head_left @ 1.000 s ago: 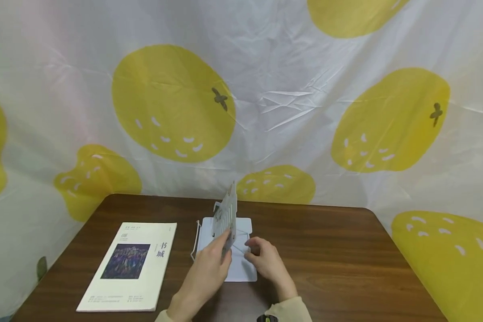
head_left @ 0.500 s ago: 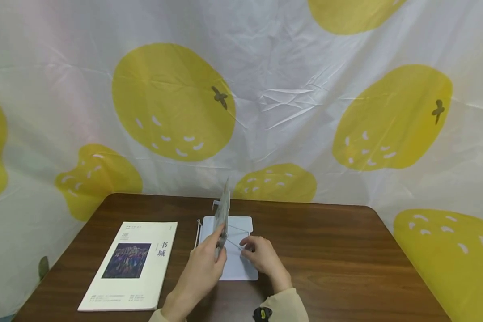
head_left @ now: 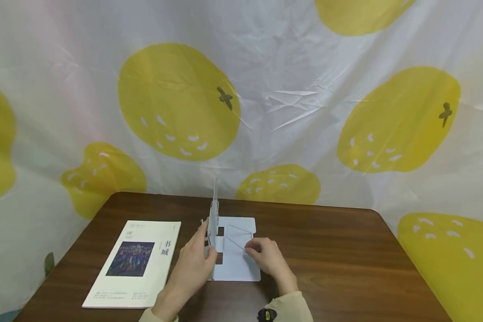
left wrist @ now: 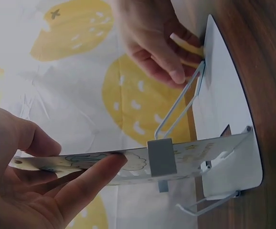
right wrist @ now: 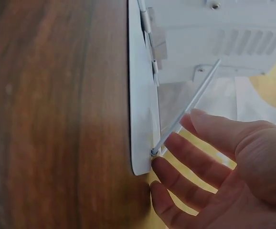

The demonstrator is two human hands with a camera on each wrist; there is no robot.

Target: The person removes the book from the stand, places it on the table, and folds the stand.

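Observation:
A white metal folding book stand lies with its base plate (head_left: 239, 269) flat on the table and its back panel (head_left: 213, 217) raised, almost edge-on in the head view. My left hand (head_left: 191, 264) grips the panel by its near edge, thumb on one face and fingers on the other in the left wrist view. A thin wire prop (right wrist: 194, 98) slants up from the base plate towards the panel's rear. My right hand (head_left: 270, 261) pinches this wire near its lower end, between thumb and index finger. A grey clip (left wrist: 162, 157) sits on the panel's edge.
A white book (head_left: 133, 286) with a dark picture on its cover lies left of the stand. The brown wooden table (head_left: 338, 264) extends to the right. Behind it hangs a pale curtain (head_left: 290, 120) with yellow fruit prints.
My left hand has moved left, swinging the panel from a rightward lean to nearly vertical. More of the base plate, with its cutouts, now shows. My right hand stays at the wire.

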